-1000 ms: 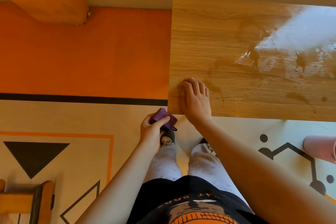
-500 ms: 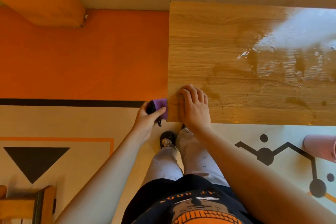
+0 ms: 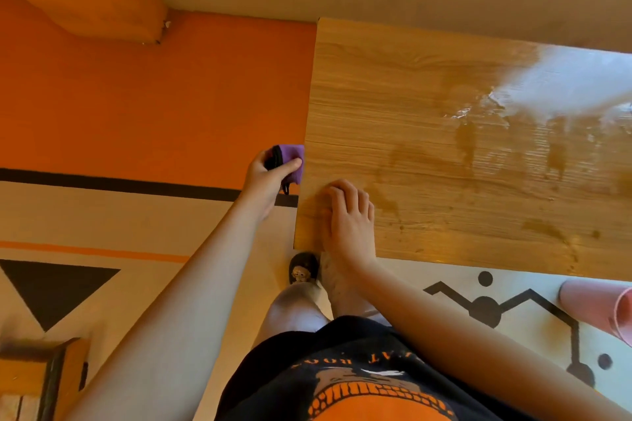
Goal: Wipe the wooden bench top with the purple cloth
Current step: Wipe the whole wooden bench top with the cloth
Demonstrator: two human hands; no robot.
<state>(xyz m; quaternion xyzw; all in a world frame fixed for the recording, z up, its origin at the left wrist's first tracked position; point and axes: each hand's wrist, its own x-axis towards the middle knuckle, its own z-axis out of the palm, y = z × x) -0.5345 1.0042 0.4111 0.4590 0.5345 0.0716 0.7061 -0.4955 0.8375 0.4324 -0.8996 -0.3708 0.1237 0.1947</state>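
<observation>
1. Purple cloth (image 3: 292,161), bunched with a black edge and a small black loop hanging down, sits in the left hand (image 3: 270,174), pressed against the left end edge of the wooden desk (image 3: 444,133).
2. Left grip is closed on the cloth, thumb on top, beside the desk end and not on its top surface.
3. Right hand (image 3: 349,219) lies flat, palm down, on the near left corner of the desk; its grip is open, fingers spread and holding nothing.
4. Wet streaks and dark smears (image 3: 513,133) cover the desk's right part, well apart from both hands.
5. Pink cylinder (image 3: 598,308) lies on the patterned floor near the desk's front edge.
</observation>
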